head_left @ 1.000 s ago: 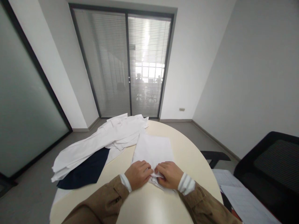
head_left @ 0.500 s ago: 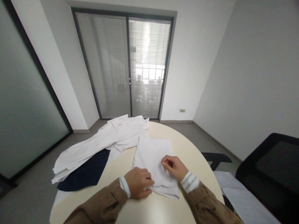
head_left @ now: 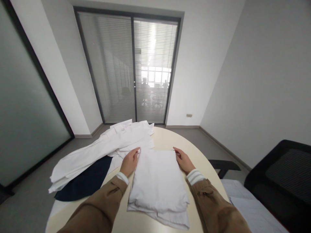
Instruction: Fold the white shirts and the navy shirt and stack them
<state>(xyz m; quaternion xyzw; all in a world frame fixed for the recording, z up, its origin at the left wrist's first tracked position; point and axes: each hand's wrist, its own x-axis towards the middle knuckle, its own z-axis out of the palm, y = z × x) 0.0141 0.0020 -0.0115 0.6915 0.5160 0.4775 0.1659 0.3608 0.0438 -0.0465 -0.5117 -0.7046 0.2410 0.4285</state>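
Note:
A folded white garment (head_left: 157, 181) lies flat on the round table, directly in front of me. Its near edge is uneven, with layers showing. My left hand (head_left: 131, 161) is at its far left corner, fingers closed on the fabric edge. At the far right corner, my right hand (head_left: 184, 160) pinches the edge between thumb and fingers. Both forearms lie along the garment's sides. To the left, a heap of white shirts (head_left: 97, 150) is spread over the table, with a dark navy cloth (head_left: 85, 181) partly under it.
The pale round table (head_left: 167, 137) curves away to its far edge. A black office chair (head_left: 279, 174) stands at the right, with an armrest near the table and light papers or cloth (head_left: 245, 197) on its seat. Glass doors with blinds (head_left: 131, 71) are ahead.
Both hands have moved from the near and middle part of the white garment to its far corners. The garment has shifted toward me and looks wider at its near end.

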